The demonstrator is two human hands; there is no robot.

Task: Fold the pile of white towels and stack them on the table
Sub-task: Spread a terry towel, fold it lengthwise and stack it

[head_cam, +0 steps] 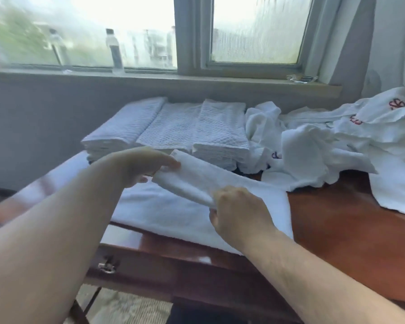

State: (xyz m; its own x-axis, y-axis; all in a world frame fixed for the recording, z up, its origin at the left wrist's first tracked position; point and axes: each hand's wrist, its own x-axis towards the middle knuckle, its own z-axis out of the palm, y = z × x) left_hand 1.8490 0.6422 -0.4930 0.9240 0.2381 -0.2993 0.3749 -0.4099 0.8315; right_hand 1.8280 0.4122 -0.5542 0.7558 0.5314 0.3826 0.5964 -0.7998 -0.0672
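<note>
Both hands hold one narrow folded white towel (197, 181) just above the desk (337, 218). The left hand (140, 164) has its grip closed on the far-left end, thumb under and fingers over the top edge. The right hand (236, 206) has its grip closed on the near-right end, fingers curled round the cloth. The towel's long axis runs on a diagonal between the two hands, from upper left down to lower right, so each hand sits at one end and neither is nearer the middle. It hangs over a larger white towel (173, 213) spread flat on the desk's near edge.

The next fold looks likely to bring one end over to the other along that diagonal; the finished stacks lie straight beyond the left hand. Three stacks of folded waffle-weave towels (173, 127) stand side by side at the back, against the wall under the window. To their right lies the unfolded pile (325, 146), still sizeable.

Some of the loose cloths bear red embroidered marks (397, 104); they are too blurred to read.
</note>
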